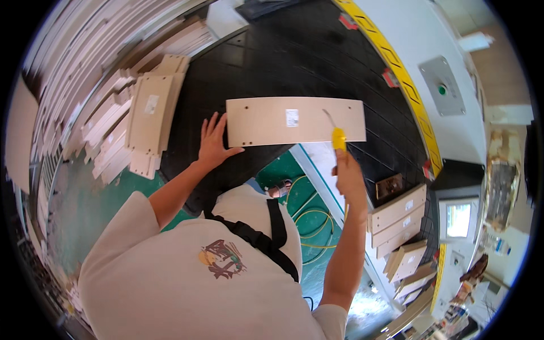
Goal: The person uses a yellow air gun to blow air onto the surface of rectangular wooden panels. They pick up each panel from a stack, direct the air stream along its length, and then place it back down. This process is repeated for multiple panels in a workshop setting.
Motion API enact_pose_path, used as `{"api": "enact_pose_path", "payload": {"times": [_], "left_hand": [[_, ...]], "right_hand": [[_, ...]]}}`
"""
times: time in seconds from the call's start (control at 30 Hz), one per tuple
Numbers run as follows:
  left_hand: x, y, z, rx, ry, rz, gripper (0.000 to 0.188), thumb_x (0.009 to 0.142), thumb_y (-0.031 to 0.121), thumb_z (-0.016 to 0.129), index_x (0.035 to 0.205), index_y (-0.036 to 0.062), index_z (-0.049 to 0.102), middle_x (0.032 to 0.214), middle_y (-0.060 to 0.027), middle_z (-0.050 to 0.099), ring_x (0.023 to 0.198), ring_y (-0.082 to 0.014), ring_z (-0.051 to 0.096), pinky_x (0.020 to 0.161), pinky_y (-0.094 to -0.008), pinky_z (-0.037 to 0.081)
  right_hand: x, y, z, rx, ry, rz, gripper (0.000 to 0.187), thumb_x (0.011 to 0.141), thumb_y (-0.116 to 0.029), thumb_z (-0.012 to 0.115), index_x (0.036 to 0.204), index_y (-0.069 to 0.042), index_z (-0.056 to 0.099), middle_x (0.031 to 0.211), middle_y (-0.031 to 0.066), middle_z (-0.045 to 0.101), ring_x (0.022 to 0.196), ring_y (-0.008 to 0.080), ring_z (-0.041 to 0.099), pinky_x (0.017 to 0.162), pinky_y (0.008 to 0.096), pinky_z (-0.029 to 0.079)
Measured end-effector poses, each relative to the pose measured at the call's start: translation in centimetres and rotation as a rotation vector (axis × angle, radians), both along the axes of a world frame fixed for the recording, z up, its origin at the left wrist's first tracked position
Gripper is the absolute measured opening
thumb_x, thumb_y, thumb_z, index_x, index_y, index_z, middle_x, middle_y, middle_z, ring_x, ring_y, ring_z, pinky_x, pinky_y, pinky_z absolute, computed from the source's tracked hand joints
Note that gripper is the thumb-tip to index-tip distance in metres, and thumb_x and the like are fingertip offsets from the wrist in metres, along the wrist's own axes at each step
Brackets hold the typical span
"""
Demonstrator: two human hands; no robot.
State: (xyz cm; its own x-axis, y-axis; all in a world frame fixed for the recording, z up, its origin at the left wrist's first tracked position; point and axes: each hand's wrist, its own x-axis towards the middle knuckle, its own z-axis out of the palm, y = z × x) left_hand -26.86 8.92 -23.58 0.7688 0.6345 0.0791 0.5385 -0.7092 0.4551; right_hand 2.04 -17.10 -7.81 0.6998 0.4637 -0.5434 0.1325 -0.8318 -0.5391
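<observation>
A pale wooden board (260, 120) with drilled holes near its corners and a white label lies lengthwise on the black table. My left hand (213, 141) is open, fingers spread, against the board's left end, with the thumb by the lower left corner. In my right hand (350, 177) is a yellow air blow gun (339, 139), gripped below the board's right part. Its thin, bent metal nozzle reaches over the board's face; whether the tip touches cannot be made out.
Several drilled boards (150, 110) are stacked at the left, and more boards (399, 221) stand at the lower right. The black table (283, 51) stretches away to a machine edge with a yellow strip (396, 62). A yellow hose (317, 212) coils on the green floor.
</observation>
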Motion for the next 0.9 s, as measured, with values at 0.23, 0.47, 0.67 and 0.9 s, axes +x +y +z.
{"api": "enact_pose_path", "payload": {"times": [0.23, 0.47, 0.67, 0.9], "left_hand": [[0.1, 0.1, 0.0, -0.007, 0.057, 0.026, 0.122, 0.072, 0.061, 0.086, 0.163, 0.0051, 0.027, 0.163, -0.0135, 0.04, 0.158, -0.0334, 0.024, 0.13, -0.0544, 0.013], [0.8, 0.8, -1.0, 0.059, 0.041, -0.107, 0.093, 0.077, 0.058, 0.083, 0.156, 0.0192, 0.051, 0.167, -0.0146, 0.037, 0.159, -0.0382, 0.021, 0.127, -0.0614, 0.012], [5.5, 4.0, -1.7, 0.12, 0.053, -0.269, 0.078, 0.084, 0.052, 0.08, 0.153, 0.0241, 0.056, 0.168, -0.0142, 0.037, 0.159, -0.0391, 0.021, 0.126, -0.0619, 0.014], [16.4, 9.3, -5.0, 0.152, -0.034, -0.098, 0.06, 0.095, 0.038, 0.072, 0.151, 0.0218, 0.055, 0.164, -0.0174, 0.041, 0.156, -0.0402, 0.027, 0.121, -0.0624, 0.025]], "right_hand": [[-9.3, 7.9, 2.5, 0.054, 0.229, 0.368, 0.057, 0.111, -0.051, 0.037, 0.123, -0.002, 0.062, 0.094, 0.0266, 0.072, 0.094, 0.0481, 0.069, 0.084, 0.0529, 0.053], [-3.7, -1.4, -4.8, 0.18, -0.013, -0.269, 0.05, 0.112, -0.05, 0.039, 0.112, -0.003, 0.058, 0.076, 0.0135, 0.06, 0.048, 0.0268, 0.055, 0.056, 0.0425, 0.051], [-0.4, -4.6, -3.0, 0.75, 0.108, -1.029, 0.045, 0.111, -0.056, 0.04, 0.12, -0.013, 0.05, 0.081, 0.0056, 0.055, 0.041, 0.0109, 0.043, 0.034, 0.028, 0.033], [-0.4, -0.7, -0.2, 0.84, 0.371, -0.469, 0.055, 0.111, -0.059, 0.039, 0.126, -0.007, 0.05, 0.087, 0.0067, 0.06, 0.044, 0.0075, 0.044, 0.04, 0.0225, 0.035]]}}
